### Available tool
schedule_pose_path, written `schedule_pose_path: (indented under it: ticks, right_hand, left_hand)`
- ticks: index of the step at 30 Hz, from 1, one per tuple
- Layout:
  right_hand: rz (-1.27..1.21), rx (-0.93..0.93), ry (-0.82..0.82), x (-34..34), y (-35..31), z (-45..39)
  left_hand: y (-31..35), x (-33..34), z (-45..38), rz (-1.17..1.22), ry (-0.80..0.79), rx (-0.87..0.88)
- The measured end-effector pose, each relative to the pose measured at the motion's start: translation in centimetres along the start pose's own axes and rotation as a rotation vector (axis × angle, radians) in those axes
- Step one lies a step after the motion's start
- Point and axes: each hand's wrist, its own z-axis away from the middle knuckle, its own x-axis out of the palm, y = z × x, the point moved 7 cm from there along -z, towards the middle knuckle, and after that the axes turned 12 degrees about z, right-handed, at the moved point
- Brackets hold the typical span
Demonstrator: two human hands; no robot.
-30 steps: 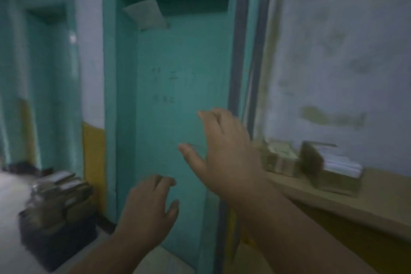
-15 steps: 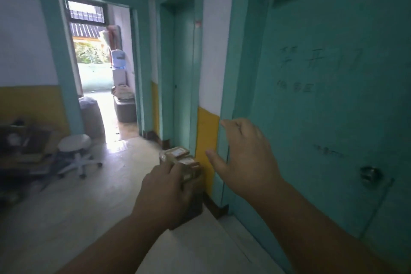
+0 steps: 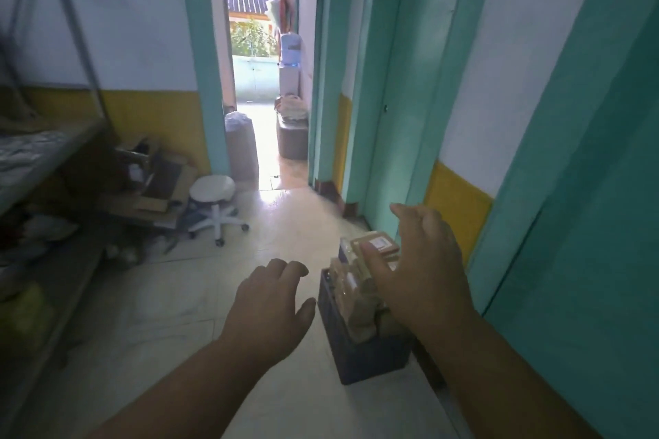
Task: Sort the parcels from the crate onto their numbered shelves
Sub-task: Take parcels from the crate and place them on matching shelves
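Both grips are empty: my right hand is spread, fingers apart and loosely bent, reaching out over the stack of parcels, and my left hand hangs beside it over the floor, fingers relaxed and lightly curled, holding nothing. Whether the right thumb actually touches the top parcel I cannot tell; it overlaps it in the view but looks to hover

What has changed is the view itself. A second ago I faced the teal door with a ledge of boxes to my right and the crate down at the lower left; half a second ago the turn had brought the corridor into sight with the left hand in front of the parcels. Now the dark crate sits on the floor just below and ahead of my right hand, against the teal door frame, brown parcels piled above its rim, the top one showing a white label

I read that as a turn away from the shelf side and back to the crate for the next pick. The crate looks well filled, so sorting has a long way to go

Further out, a white stool stands near flattened cardboard, a metal rack runs along the left, and the doorway opens to daylight
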Motion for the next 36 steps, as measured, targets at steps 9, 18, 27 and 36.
schedule_pose_path:
  ticks: [9, 18, 27, 36]
  right_hand:
    - [0.152, 0.218, 0.057, 11.4, 2.9, -14.3]
    - [0.297, 0.352, -0.008, 20.3, 12.3, -24.8]
    - [0.373, 0.469, -0.102, 29.5, 15.0, -34.8]
    - [0.473, 0.95, -0.127, 38.2, 15.8, -34.1]
  left_hand:
    - [-7.8, 9.5, -20.8, 0.088, -0.247, 0.084]
    - [-8.5, 23.3, -36.7, 0.158, -0.507, 0.176]
    - [-12.0, 31.0, -50.4, 0.16, -0.655, 0.285]
    - [-13.5, 41.8, -58.3, 0.142, -0.922, 0.669]
